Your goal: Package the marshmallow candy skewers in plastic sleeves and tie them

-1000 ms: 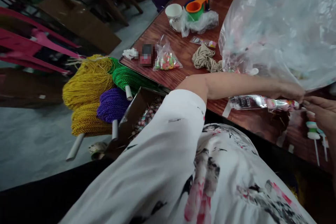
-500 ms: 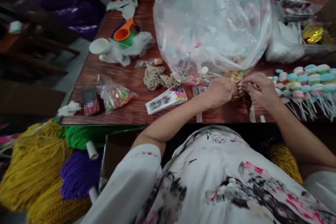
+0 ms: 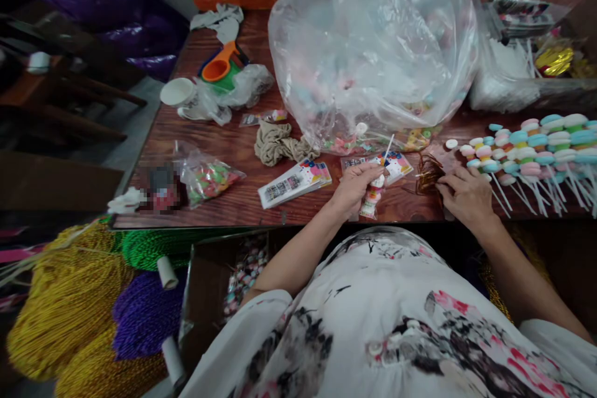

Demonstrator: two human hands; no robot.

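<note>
Right of the frame's centre, a wrapped candy (image 3: 371, 201) is held in the fingers of the left hand (image 3: 357, 185), near the front edge of the tabletop (image 3: 224, 161); its white stick (image 3: 390, 147) is pointed up and away past the fingers. Farther right, the right hand (image 3: 467, 198) is placed just beside the copper ties (image 3: 426, 173), its fingers bent close together; whether anything is gripped there cannot be told.

Behind the left hand, printed cards (image 3: 398, 166) are partly covered, and another stack (image 3: 296, 183) is laid to its left. A large clear bag (image 3: 373, 43) is set at upper centre. At the right edge, candy sticks (image 3: 541, 149) are piled in front of a clear bin (image 3: 517, 90). At left centre, a small bag (image 3: 209, 179) is seen beside a blurred item (image 3: 161, 188). At lower left, yellow cord (image 3: 69, 298), green cord (image 3: 147, 250) and purple cord (image 3: 148, 317) are bundled below the tabletop.
</note>
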